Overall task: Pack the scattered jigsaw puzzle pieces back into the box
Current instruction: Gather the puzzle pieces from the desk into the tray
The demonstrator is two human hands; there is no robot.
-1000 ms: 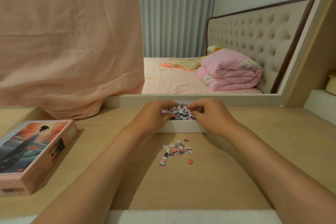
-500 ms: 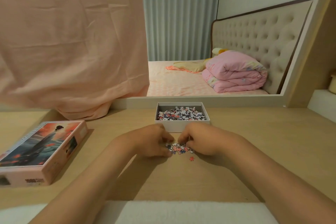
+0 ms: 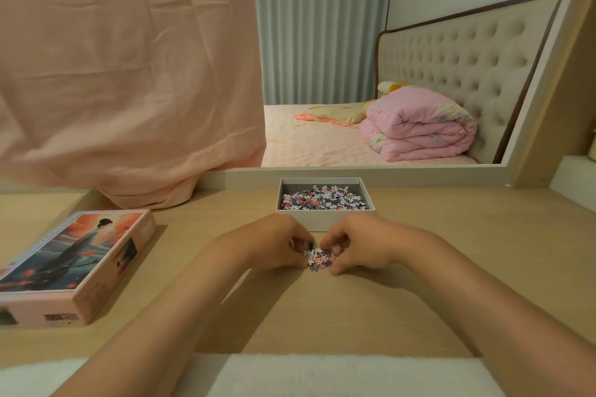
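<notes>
A small heap of puzzle pieces is cupped between the left hand and right hand, fingers curled round it, just before the box near the table's far edge

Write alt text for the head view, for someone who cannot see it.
Left hand and right hand cup a small pile of loose puzzle pieces on a wooden desk, just before an open white box holding more pieces. A pink illustrated box lid lies at left.
</notes>
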